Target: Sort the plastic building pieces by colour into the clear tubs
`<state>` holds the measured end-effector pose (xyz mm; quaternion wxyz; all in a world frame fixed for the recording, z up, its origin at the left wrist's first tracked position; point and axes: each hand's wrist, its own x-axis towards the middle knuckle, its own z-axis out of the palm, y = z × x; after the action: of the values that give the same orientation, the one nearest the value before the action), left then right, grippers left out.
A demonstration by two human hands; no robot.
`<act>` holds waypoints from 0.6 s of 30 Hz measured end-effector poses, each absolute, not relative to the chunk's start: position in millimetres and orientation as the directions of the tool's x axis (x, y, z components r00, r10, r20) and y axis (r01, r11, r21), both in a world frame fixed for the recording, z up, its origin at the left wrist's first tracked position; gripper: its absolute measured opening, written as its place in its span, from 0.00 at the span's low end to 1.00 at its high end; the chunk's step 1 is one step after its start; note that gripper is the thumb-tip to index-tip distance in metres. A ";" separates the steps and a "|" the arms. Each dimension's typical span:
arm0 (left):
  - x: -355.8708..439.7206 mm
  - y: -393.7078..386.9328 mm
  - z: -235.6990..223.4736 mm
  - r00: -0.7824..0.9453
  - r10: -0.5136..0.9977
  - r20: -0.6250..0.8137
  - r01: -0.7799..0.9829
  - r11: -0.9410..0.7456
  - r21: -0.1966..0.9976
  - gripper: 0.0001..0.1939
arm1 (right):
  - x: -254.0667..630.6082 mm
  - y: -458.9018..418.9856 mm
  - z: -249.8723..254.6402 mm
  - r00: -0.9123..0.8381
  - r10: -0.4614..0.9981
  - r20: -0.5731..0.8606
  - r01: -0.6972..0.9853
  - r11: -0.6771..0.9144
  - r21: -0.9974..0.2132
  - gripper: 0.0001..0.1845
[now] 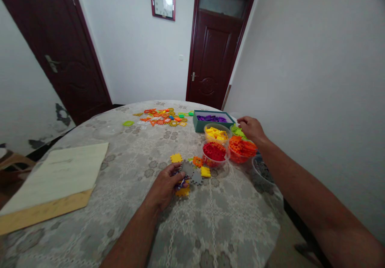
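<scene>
My left hand [166, 184] rests on the table with its fingers closed around a cluster of joined plastic pieces [190, 172]: grey, yellow, orange and purple ones. A loose yellow piece [176, 158] lies just beyond it. My right hand [252, 128] reaches out over the tub of green pieces [236, 130], fingers curled downward; what they hold, if anything, is hidden. Beside it stand tubs of orange pieces [242, 149], red pieces [214, 152] and yellow pieces [217, 132].
A teal box of purple pieces [212, 120] sits behind the tubs. An assembled orange and yellow spread [162, 117] lies at the far side. A wooden board [51, 181] lies at the left. A clear tub [262, 169] stands near the right table edge.
</scene>
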<state>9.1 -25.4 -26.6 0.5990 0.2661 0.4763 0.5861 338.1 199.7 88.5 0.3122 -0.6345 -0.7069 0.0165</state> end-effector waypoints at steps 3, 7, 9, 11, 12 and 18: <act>9.6 -26.8 -25.0 -0.121 0.964 -0.236 -0.441 0.161 0.883 0.20 | 305.3 142.0 80.0 -0.183 0.867 0.463 0.741 0.432 -0.514 0.17; 9.1 -28.3 -26.5 -0.091 0.975 -0.202 -0.403 0.150 0.903 0.23 | 248.5 54.9 55.7 -0.467 0.804 0.368 0.553 0.590 -0.588 0.14; 8.7 -28.7 -27.5 -0.071 0.981 -0.180 -0.362 0.143 0.921 0.24 | 224.2 24.9 39.7 -0.529 0.783 0.327 0.499 0.599 -0.626 0.12; 8.2 -28.5 -28.7 -0.047 0.985 -0.166 -0.332 0.141 0.933 0.24 | 207.7 9.1 25.1 -0.535 0.777 0.332 0.472 0.601 -0.646 0.10; 7.8 -28.3 -29.3 -0.032 0.985 -0.168 -0.327 0.148 0.933 0.24 | 203.1 5.4 19.4 -0.518 0.784 0.342 0.467 0.594 -0.655 0.09; 6.6 -26.3 -29.1 0.025 0.979 -0.200 -0.387 0.194 0.902 0.18 | 225.4 1.3 17.7 -0.228 0.856 0.465 0.559 0.506 -0.657 0.11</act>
<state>6.6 -26.3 -29.1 0.6329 0.3343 0.4433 0.5396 225.4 1.3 17.7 0.4134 -0.4638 -0.7628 0.1792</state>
